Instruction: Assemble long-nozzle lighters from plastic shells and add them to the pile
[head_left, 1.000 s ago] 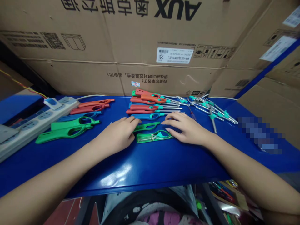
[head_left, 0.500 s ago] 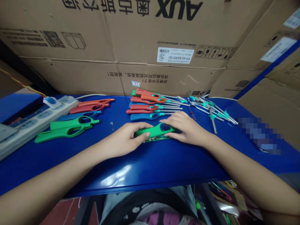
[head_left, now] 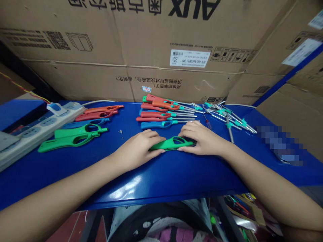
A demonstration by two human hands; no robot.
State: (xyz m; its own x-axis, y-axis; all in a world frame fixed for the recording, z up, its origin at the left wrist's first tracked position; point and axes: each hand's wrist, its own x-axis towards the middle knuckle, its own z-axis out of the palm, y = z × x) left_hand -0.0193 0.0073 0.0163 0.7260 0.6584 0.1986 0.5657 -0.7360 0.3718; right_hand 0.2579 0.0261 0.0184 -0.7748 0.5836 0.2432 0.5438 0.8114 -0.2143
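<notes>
Both hands press on one green lighter shell (head_left: 171, 144) that lies flat on the blue table (head_left: 164, 174), its long axis running left to right across the person's front. The left hand (head_left: 137, 149) covers the grip end, fingers curled over the top edge and thumb against the near side; the right hand (head_left: 202, 138) bears on the nozzle end, fingertips laid on top. Each hand is closed on its own end, so neither is nearer than the other; the shell's middle with its finger loop shows between them. Just behind sits a stack of assembled lighters (head_left: 161, 114), near the knuckles but apart. Metal nozzle tubes (head_left: 227, 116) are scattered beyond the right hand. Empty shells (head_left: 75, 132) lie well off to the left, beside a power strip (head_left: 37, 129). Bare table runs from the shell to the near edge. A cardboard box (head_left: 151, 47) walls the far side.
</notes>
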